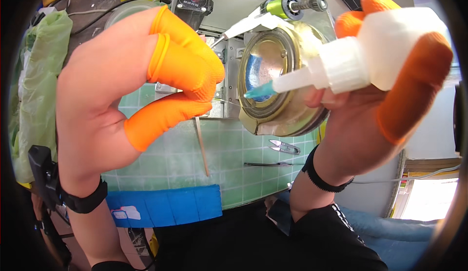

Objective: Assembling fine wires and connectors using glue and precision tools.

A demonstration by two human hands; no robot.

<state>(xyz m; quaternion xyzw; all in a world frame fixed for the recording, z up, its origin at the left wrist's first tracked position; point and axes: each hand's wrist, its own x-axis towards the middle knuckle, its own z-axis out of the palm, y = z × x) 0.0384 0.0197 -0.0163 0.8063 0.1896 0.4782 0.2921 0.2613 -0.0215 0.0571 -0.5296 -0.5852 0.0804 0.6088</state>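
Observation:
My left hand (112,81), in orange finger cots, is closed in a pinch at the centre-left. What lies between its fingertips is hidden. A thin pale stick (203,146) runs down from behind the thumb; whether the fingers hold it I cannot tell. My right hand (370,110), also in orange finger cots, grips a translucent white squeeze bottle (395,42), tilted with its teal nozzle tip (258,90) pointing left toward the pinch. Behind the nozzle, a round brass-coloured housing (292,66) shows a shiny, glassy face.
Thread snips (284,147) and dark tweezers (268,164) lie on the green gridded mat (234,183). A blue pad (170,206) borders the near edge. A black box (194,5) and a green roller with a knob (282,7) stand at the back; a pale green bag (44,76) hangs left.

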